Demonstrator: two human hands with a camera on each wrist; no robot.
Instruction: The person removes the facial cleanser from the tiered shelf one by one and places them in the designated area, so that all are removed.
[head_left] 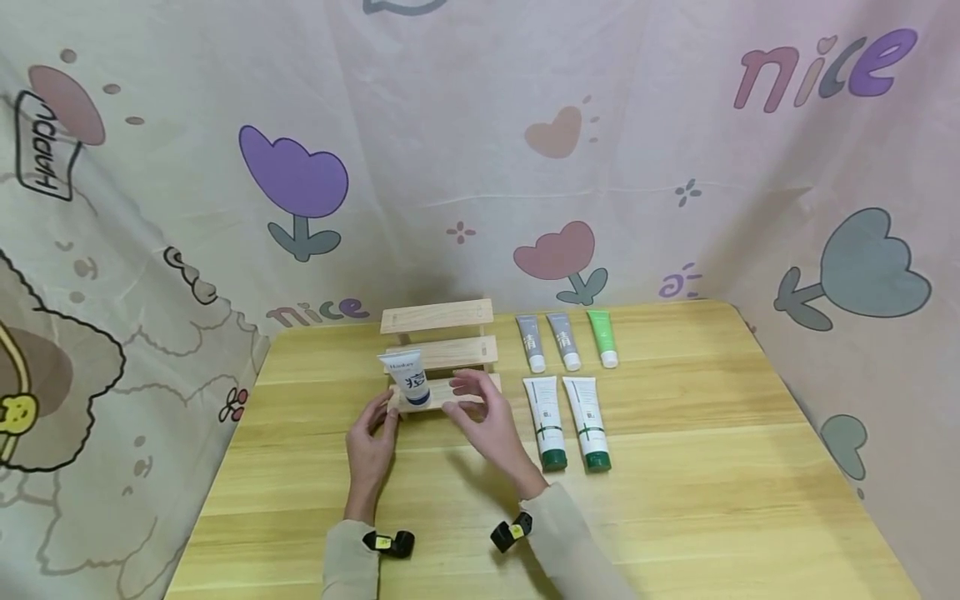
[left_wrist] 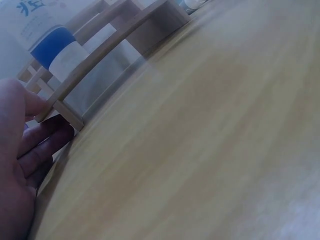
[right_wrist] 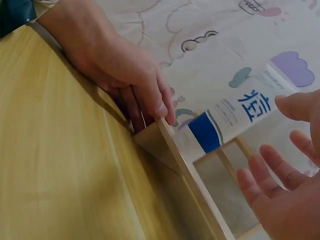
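A three-step wooden display rack (head_left: 437, 316) stands at the back of the table. On the left part of its lowest step, a white tube (head_left: 407, 375) with a blue band stands upright on its cap. My left hand (head_left: 370, 450) pinches the left end of that step; in the left wrist view the thumb lies at the board's edge (left_wrist: 92, 57), with the other fingers against the side piece below. Beside the tube, to its right, my right hand (head_left: 491, 423) hovers with spread fingers and holds nothing. In the right wrist view, a gap shows between those fingers (right_wrist: 270, 175) and the tube (right_wrist: 232, 112).
Right of the rack lie two grey tubes (head_left: 530, 340) and a green tube (head_left: 602, 337) in a back row. Nearer me are two white tubes with green caps (head_left: 546, 417). A printed cloth (head_left: 450, 167) hangs behind the wooden table (head_left: 675, 467).
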